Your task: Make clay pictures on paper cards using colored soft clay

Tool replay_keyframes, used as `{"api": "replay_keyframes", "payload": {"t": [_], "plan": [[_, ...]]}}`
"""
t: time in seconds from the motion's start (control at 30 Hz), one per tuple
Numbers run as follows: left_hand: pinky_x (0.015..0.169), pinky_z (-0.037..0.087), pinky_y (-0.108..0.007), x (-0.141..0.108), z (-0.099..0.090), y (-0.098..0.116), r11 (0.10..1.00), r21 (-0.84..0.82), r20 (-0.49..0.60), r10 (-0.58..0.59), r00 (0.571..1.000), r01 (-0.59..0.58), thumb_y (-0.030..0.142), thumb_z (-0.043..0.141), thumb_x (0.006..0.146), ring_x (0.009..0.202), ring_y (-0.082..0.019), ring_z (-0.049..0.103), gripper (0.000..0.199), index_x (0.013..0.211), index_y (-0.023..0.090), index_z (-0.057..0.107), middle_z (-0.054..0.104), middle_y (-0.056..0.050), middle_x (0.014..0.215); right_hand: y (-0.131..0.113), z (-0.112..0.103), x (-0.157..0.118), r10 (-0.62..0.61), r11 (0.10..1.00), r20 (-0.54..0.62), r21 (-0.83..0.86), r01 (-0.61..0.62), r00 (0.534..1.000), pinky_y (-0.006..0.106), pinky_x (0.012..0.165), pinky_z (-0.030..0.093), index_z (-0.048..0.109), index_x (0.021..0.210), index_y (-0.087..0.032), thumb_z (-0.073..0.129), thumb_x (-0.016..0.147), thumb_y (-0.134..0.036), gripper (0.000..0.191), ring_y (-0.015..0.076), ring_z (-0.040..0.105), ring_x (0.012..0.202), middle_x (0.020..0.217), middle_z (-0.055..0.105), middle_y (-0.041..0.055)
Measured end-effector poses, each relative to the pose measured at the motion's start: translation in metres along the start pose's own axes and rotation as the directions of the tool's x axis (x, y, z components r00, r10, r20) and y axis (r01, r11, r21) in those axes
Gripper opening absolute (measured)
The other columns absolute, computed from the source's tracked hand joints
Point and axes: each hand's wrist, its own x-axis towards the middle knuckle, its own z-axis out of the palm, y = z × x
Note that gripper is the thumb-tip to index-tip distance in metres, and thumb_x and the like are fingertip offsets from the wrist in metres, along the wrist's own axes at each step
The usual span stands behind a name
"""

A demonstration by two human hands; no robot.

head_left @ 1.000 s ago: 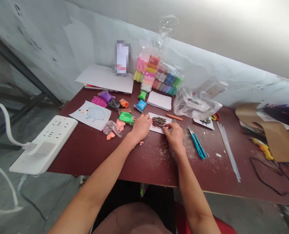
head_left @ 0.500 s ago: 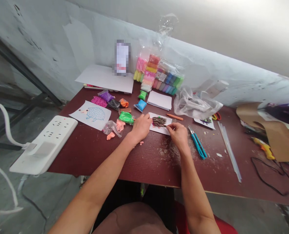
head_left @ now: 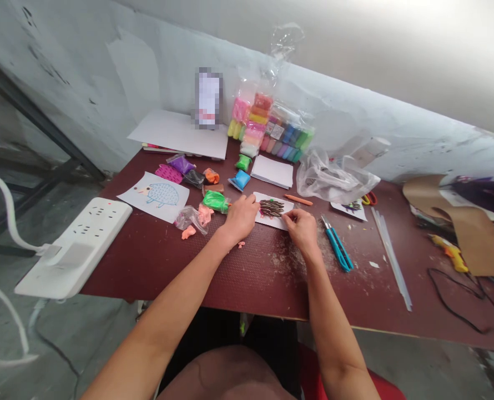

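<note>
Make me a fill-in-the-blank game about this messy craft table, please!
1. The drawing on the sheet beside the white power strip shows a ____.
2. The clay strips on the white card, between the left hand and the right hand, are mostly ____.
3. To the right of the right hand lies a tool with ____ handles.

Missing words: hedgehog, brown, teal.
</note>
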Motion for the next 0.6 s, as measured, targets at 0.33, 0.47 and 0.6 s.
{"api": "replay_keyframes", "payload": {"t": [0.33,0.47,0.6], "plan": [[0.093,0.052,-0.036,-0.0005,-0.0024,0.0009,1.000,0.009,0.013,-0.008,1.000,0.008,0.011,0.038,0.107,0.117,-0.026,0.061,0.039,0.121,0.015,0.074,0.067,-0.013,0.130,0.0002,0.0007,-0.0001,-0.011,0.998,-0.047,0.067,0.014,0.999,0.032,0.072,0.044,0.080,0.078,-0.018,0.062,0.083,-0.031,0.022,0.0224,0.067,0.073,0.084,0.080,0.0100],[0.093,0.052,-0.036,-0.0008,-0.0028,0.0011,1.000,0.004,0.015,-0.010,1.000,0.010,0.011,0.038,0.106,0.117,-0.027,0.061,0.039,0.121,0.015,0.074,0.066,-0.014,0.130,0.0004,0.0005,0.0007,-0.015,0.998,-0.033,0.057,0.017,0.999,0.032,0.072,0.044,0.080,0.079,-0.019,0.063,0.085,-0.033,0.022,0.0221,0.067,0.073,0.084,0.080,0.0097],[0.094,0.052,-0.036,-0.0010,-0.0030,0.0013,1.000,0.002,0.004,-0.009,1.000,0.009,0.011,0.038,0.106,0.117,-0.027,0.060,0.039,0.120,0.015,0.074,0.067,-0.014,0.128,-0.0005,0.0021,0.0016,-0.017,1.000,-0.012,0.021,0.017,1.000,0.033,0.073,0.044,0.080,0.080,-0.019,0.062,0.085,-0.032,0.022,0.0225,0.067,0.074,0.085,0.080,0.0101]]}}
